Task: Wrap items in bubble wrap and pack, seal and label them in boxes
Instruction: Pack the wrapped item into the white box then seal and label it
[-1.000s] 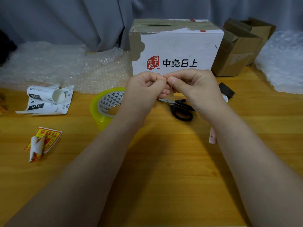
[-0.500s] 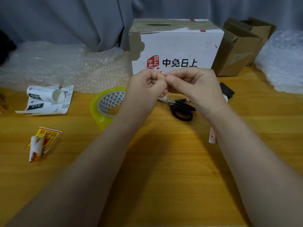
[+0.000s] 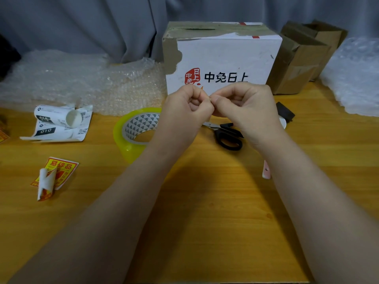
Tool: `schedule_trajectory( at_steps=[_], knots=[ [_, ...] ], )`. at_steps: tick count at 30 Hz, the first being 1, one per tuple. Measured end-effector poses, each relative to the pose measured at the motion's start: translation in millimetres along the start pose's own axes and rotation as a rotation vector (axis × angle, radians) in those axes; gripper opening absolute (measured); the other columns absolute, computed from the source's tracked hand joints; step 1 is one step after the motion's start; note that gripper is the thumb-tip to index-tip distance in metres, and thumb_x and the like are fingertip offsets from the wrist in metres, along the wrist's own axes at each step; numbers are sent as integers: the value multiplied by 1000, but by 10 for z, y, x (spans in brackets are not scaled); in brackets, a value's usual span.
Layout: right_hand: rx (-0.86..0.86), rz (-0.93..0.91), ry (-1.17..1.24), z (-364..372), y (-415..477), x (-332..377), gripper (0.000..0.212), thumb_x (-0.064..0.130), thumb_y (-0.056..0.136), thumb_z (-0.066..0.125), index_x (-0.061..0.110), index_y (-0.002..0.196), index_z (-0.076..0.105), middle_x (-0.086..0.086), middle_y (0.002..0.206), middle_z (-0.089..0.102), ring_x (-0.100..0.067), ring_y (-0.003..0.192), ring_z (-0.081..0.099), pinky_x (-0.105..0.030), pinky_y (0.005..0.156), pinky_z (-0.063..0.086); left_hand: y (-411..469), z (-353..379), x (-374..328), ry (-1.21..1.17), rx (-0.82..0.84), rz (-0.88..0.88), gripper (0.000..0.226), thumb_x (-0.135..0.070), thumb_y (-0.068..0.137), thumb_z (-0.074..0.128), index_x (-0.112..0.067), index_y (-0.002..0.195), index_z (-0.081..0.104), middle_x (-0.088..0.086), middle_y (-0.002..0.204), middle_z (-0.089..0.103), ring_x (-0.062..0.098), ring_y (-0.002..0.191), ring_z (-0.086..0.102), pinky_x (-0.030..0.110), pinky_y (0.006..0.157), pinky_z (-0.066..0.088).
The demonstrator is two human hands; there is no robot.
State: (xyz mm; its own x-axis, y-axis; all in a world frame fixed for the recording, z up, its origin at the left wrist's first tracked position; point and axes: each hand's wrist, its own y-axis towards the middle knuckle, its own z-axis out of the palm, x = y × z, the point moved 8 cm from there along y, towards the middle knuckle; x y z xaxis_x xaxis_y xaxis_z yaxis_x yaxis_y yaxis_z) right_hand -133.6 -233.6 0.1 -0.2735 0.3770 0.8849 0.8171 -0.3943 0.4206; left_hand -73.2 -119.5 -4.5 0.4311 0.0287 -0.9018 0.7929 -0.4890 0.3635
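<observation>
Head view: the left hand (image 3: 184, 113) and right hand (image 3: 248, 107) meet in front of the box (image 3: 223, 56), both pinching a tiny bit (image 3: 210, 99) too small to name. The box stands on the table (image 3: 205, 201), behind tape (image 3: 131, 138) and scissors (image 3: 227, 136).

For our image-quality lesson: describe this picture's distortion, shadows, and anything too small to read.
Head view: wide-angle lens splays the forearms; soft arm shadows fall on the table; right bubble wrap looks washed out; the scrap pinched between left hand and right hand is too small to identify.
</observation>
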Motion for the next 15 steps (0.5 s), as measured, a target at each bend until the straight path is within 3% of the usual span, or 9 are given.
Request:
schedule_trajectory(
  at_steps=[6, 8, 11, 15],
  knots=[
    [-17, 17, -53, 8, 5, -27, 13, 1, 84, 64, 12, 77, 68, -4, 81, 71, -24, 79, 70, -43, 76, 59, -9, 8, -27, 47, 10, 24, 11, -2, 81, 57, -12, 76, 59, 31, 76, 60, 28, 64, 51, 41, 62, 48],
    [-10, 58, 16, 17, 10, -58, 18, 0, 85, 63, 14, 74, 67, -3, 79, 71, -27, 82, 70, -43, 77, 59, -6, 14, -13, 30, 16, 12, 12, -1, 80, 58, -12, 75, 59, 31, 75, 59, 31, 64, 52, 43, 63, 49],
    [8, 126, 114, 36, 19, -116, 21, 0, 87, 60, 13, 73, 68, -7, 78, 71, -29, 83, 70, -42, 80, 59, 9, 12, 19, -25, 26, -14, 12, -4, 79, 57, -15, 74, 59, 17, 70, 59, 28, 66, 54, 47, 68, 51],
    [22, 123, 93, 29, 25, -116, 13, 2, 90, 58, 6, 82, 67, -13, 78, 70, -27, 78, 70, -33, 75, 59, 15, 25, 37, -70, 38, -41, 10, -11, 91, 58, -7, 82, 61, 7, 71, 64, 14, 66, 61, 29, 68, 55]
  ],
)
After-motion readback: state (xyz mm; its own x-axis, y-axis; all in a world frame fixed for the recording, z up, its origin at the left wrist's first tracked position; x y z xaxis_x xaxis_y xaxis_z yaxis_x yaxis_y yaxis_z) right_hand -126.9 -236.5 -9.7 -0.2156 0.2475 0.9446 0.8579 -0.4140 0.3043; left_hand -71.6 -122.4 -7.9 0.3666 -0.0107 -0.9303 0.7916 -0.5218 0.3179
